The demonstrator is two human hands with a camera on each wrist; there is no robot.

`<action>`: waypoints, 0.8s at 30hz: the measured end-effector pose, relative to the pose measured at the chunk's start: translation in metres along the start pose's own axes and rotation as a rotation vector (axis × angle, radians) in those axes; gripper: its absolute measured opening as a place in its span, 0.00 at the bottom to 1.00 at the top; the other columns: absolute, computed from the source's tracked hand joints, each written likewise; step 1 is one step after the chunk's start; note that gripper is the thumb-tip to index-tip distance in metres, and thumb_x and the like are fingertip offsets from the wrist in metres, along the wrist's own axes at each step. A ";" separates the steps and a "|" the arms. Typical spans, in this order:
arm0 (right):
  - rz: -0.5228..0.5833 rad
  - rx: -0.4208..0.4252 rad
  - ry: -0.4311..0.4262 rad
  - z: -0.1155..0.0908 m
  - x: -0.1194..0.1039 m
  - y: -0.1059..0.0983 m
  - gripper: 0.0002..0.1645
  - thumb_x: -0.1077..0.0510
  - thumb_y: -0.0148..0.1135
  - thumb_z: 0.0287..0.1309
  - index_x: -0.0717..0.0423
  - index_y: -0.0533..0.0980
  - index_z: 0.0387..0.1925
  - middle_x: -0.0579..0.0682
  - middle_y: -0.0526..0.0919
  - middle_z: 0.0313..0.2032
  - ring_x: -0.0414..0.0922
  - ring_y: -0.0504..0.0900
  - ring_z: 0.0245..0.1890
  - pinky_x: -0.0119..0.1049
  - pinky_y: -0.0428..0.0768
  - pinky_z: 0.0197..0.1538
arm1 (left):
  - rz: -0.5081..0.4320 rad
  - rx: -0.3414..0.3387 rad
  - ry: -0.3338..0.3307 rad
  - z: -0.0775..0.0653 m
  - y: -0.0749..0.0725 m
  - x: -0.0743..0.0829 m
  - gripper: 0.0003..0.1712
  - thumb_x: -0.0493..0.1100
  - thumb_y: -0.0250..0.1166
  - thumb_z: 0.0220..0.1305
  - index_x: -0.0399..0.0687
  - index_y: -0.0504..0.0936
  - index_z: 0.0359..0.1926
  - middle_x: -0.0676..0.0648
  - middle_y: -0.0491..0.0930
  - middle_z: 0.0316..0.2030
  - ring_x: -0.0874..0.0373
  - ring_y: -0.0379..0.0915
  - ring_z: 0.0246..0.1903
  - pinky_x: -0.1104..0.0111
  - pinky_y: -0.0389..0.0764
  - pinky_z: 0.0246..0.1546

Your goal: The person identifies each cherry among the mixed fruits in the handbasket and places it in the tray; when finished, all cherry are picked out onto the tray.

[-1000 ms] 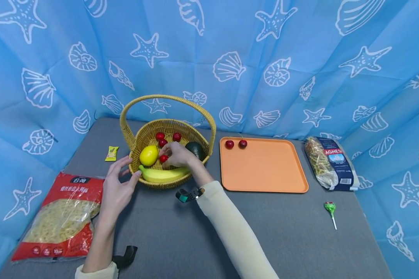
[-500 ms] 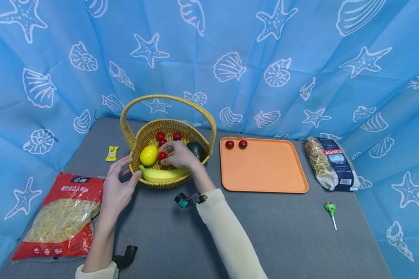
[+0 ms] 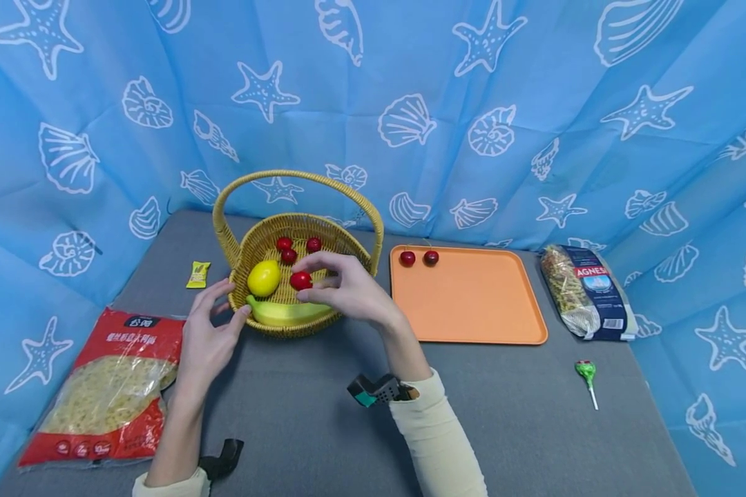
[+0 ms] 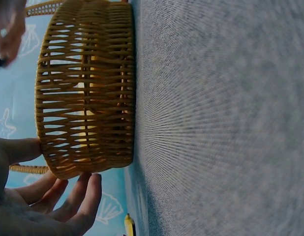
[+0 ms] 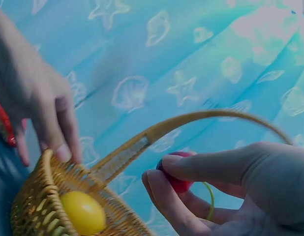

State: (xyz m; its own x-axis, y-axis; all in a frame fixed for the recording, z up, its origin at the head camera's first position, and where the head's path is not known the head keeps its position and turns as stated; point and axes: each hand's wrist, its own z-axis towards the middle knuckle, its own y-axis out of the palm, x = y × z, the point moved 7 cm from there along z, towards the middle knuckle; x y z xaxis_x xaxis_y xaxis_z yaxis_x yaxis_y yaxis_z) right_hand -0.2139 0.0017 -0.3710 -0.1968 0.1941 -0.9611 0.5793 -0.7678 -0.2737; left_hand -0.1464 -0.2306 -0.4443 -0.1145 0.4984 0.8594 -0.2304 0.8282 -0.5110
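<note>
A red cherry (image 3: 300, 280) with a green stem is pinched between the thumb and fingers of my right hand (image 3: 357, 290), over the wicker basket (image 3: 292, 333). At the basket's left side, my left hand (image 3: 208, 345) holds the rim, its thumb in front and its fingers around the outer wall (image 4: 93, 118). Inside lie a yellow lemon (image 3: 264, 278), a banana (image 3: 289, 314) along the front, and several more cherries (image 3: 289, 256) at the back. My right hand hides the dark avocado seen earlier.
To the right lies an orange tray (image 3: 466, 297) with two cherries (image 3: 431, 258) at its back left. Beyond are a pasta bag (image 3: 590, 290) and a green lollipop (image 3: 586, 373). A red pasta bag (image 3: 115, 386) and a yellow packet (image 3: 197, 274) lie left. The basket's handle (image 3: 298, 174) arches overhead.
My right hand has lifted the cherry from among the fruit and shifted right and toward me with it. The left hand stays at the basket's rim.
</note>
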 end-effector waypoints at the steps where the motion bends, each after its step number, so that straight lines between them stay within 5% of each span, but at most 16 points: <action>1: 0.021 0.002 -0.019 -0.007 -0.003 -0.004 0.21 0.65 0.72 0.69 0.58 0.82 0.61 0.57 0.86 0.59 0.46 0.91 0.45 0.36 0.91 0.50 | 0.000 -0.001 -0.001 0.000 0.000 0.000 0.33 0.46 0.66 0.79 0.46 0.71 0.79 0.42 0.64 0.82 0.35 0.74 0.71 0.39 0.85 0.65; 7: 0.033 0.060 -0.088 -0.048 -0.011 -0.036 0.19 0.67 0.73 0.66 0.57 0.83 0.58 0.56 0.87 0.55 0.44 0.90 0.42 0.32 0.90 0.47 | 0.008 -0.004 -0.001 0.001 0.001 -0.001 0.34 0.47 0.66 0.79 0.45 0.71 0.79 0.41 0.64 0.82 0.34 0.74 0.70 0.39 0.85 0.64; 12: -0.067 0.200 -0.064 -0.078 0.002 -0.076 0.16 0.64 0.76 0.65 0.55 0.86 0.53 0.56 0.87 0.52 0.48 0.90 0.44 0.35 0.92 0.48 | 0.007 -0.006 -0.009 0.001 0.001 -0.001 0.34 0.47 0.66 0.79 0.45 0.70 0.79 0.41 0.63 0.82 0.34 0.74 0.71 0.39 0.85 0.65; 21: -0.176 0.486 0.126 -0.108 0.071 -0.161 0.21 0.58 0.75 0.68 0.61 0.83 0.59 0.61 0.86 0.59 0.41 0.94 0.42 0.28 0.91 0.46 | 0.009 0.002 -0.013 0.000 0.001 0.001 0.33 0.46 0.67 0.78 0.44 0.71 0.79 0.42 0.64 0.82 0.35 0.75 0.71 0.40 0.85 0.64; 24: -0.232 0.546 0.164 -0.111 0.096 -0.181 0.22 0.60 0.73 0.69 0.63 0.82 0.61 0.62 0.82 0.63 0.46 0.95 0.47 0.26 0.90 0.46 | 0.008 0.001 -0.014 0.000 0.001 0.001 0.33 0.46 0.67 0.78 0.44 0.71 0.78 0.42 0.64 0.82 0.35 0.74 0.71 0.40 0.85 0.64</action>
State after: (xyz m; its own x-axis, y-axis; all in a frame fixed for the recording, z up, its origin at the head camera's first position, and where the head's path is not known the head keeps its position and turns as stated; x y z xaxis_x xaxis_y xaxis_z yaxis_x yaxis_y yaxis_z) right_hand -0.2501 0.2269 -0.4175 -0.1201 0.4513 -0.8843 0.0383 -0.8879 -0.4584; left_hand -0.1471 -0.2293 -0.4438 -0.1295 0.5018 0.8553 -0.2302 0.8238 -0.5181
